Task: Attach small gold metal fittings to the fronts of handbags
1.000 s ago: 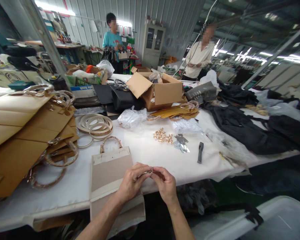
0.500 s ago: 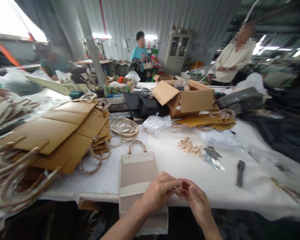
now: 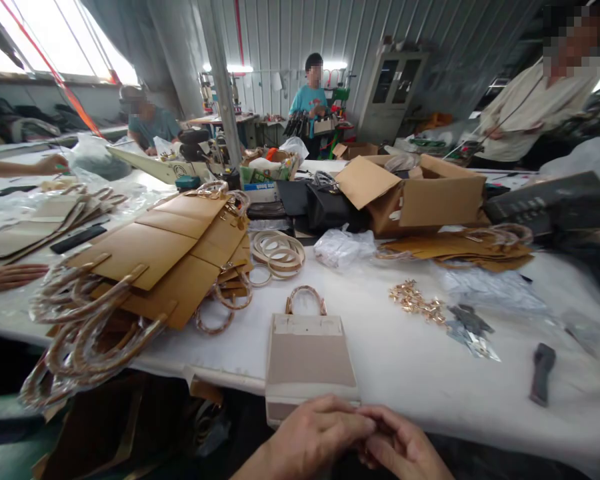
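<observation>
We can find little writing that reads: the blue-and-white carton (image 3: 261,191) behind the tan stack carries a dark line of print, too small to make out, and the dark grey case (image 3: 550,203) at the right edge shows rows of pale marks that blur into nothing. Much is cut off or hidden. Both our hands sit at the very bottom of the view with the wrists out of frame. The left hand (image 3: 314,435) is curled, knuckles up, with its fingers drawn together. The right hand (image 3: 403,448) is curled the same way, its fingertips pressed against the left's. Neither is spread, and whether anything small is pinched between them we cannot tell, since the fingers cover that spot. Just beyond the left knuckles lies the beige bag panel (image 3: 310,360), flat on the white table cover (image 3: 410,387) near its front edge. Its ring handle (image 3: 306,299) points away from us and its lower edge is hidden behind the left hand, so we cannot say whether hand and panel touch. To its right lie a heap of gold fittings (image 3: 415,301), some silvery pieces (image 3: 471,330) and a dark tool (image 3: 542,373), blurred. To its left a stack of tan panels (image 3: 165,253) with ring handles spills over the table edge. At the far left edge a co-worker's hand (image 3: 10,277) rests flat, the arm out of view.
</observation>
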The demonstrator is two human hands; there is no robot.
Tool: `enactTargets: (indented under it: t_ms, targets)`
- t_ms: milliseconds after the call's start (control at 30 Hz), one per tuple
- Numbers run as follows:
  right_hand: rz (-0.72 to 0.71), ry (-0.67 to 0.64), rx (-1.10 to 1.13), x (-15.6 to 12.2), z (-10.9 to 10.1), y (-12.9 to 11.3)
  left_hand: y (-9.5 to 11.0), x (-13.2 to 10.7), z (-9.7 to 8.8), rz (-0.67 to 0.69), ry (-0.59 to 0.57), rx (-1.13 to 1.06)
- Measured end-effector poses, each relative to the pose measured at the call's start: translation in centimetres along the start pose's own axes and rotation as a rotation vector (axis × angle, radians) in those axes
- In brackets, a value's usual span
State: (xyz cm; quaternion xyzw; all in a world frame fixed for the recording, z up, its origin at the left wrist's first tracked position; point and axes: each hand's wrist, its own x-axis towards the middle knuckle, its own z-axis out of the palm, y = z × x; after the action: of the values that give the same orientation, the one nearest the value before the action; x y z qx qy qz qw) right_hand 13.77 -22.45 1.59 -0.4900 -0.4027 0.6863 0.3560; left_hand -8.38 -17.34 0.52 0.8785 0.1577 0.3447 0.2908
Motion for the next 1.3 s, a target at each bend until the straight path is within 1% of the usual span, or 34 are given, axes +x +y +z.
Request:
enactTargets:
  t_ms: [67, 167, 267, 367, 433, 500, 567, 667, 700, 767, 833, 933, 1033, 1100, 1200, 1300]
  targets:
    - [-0.039, 0.041, -0.029, 1.0, 0.3, -0.4, -0.6, -0.5, 0.0, -0.094, 0.047, 0.038]
    - [-0.133, 0.193, -0.053, 2.8, 0.4, -1.3, -1.1, -1.2, -0.2, -0.268, 0.136, 0.155]
    - [-0.254, 0.308, -0.026, 5.3, 0.7, -2.7, -1.2, -1.5, -0.6, -0.353, 0.177, 0.238]
    - [-0.356, 0.332, -0.08, 8.6, 1.6, -4.1, -1.3, -1.5, -0.9, -0.406, 0.225, 0.301]
    - [-0.398, 0.341, -0.148, 10.9, 2.2, -4.6, -1.6, -1.4, -1.2, -0.464, 0.297, 0.339]
    - [-0.411, 0.356, -0.215, 12.7, 2.5, -4.6, -2.0, -1.5, -1.7, -0.535, 0.366, 0.369]
    - [-0.411, 0.369, -0.274, 13.9, 2.3, -4.2, -2.6, -1.6, -2.4, -0.618, 0.415, 0.387]
    - [-0.396, 0.401, -0.3, 14.4, 1.7, -3.2, -3.8, -1.7, -3.9, -0.776, 0.512, 0.33]
    - [-0.389, 0.414, -0.296, 14.4, 1.5, -2.9, -4.1, -1.6, -4.4, -0.827, 0.555, 0.268]
    - [-0.389, 0.429, -0.289, 14.2, 1.3, -2.4, -4.7, -1.0, -5.3, -0.917, 0.619, 0.064]
    - [-0.414, 0.43, -0.299, 14.0, 1.5, -2.2, -5.0, -0.2, -6.2, -0.986, 0.633, -0.175]
    - [-0.448, 0.456, -0.333, 13.9, 1.9, -2.2, -5.0, 1.0, -7.1, -1.012, 0.602, -0.536]
    - [-0.463, 0.485, -0.315, 13.9, 2.0, -2.1, -5.3, 1.5, -7.7, -1.022, 0.564, -1.022]
    - [-0.473, 0.477, -0.286, 14.0, 1.9, -1.9, -5.7, 1.4, -7.8, -1.046, 0.538, -1.314]
    - [-0.477, 0.462, -0.249, 14.2, 1.7, -1.6, -6.7, 1.2, -7.8, -1.123, 0.483, -1.605]
    - [-0.478, 0.48, -0.235, 14.1, 1.7, -1.7, -7.3, 1.3, -7.7, -1.25, 0.43, -1.75]
